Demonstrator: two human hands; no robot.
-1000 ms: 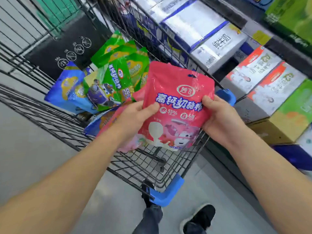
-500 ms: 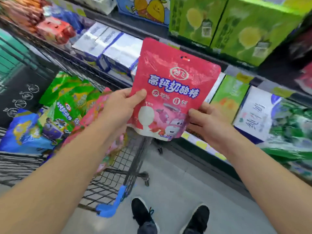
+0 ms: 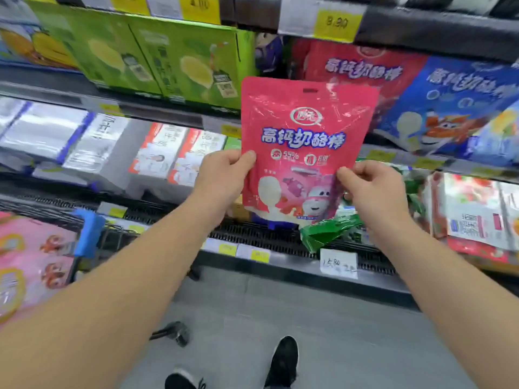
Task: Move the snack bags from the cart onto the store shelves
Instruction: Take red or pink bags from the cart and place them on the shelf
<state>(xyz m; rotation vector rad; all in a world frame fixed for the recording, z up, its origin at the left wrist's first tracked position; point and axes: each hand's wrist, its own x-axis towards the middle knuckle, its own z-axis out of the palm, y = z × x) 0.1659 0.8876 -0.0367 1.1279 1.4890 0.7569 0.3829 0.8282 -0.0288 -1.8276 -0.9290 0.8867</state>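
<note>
Two hands grip one pink snack bag upright before the shelves: left hand pinches its left edge, right hand its right. Two green boxes stand above.

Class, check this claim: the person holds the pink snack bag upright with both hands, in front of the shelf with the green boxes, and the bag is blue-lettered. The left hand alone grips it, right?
Not quite: the head view shows both hands gripping the pink snack bag, the left hand at its left edge and the right hand at its right edge. The rest stands.
</note>
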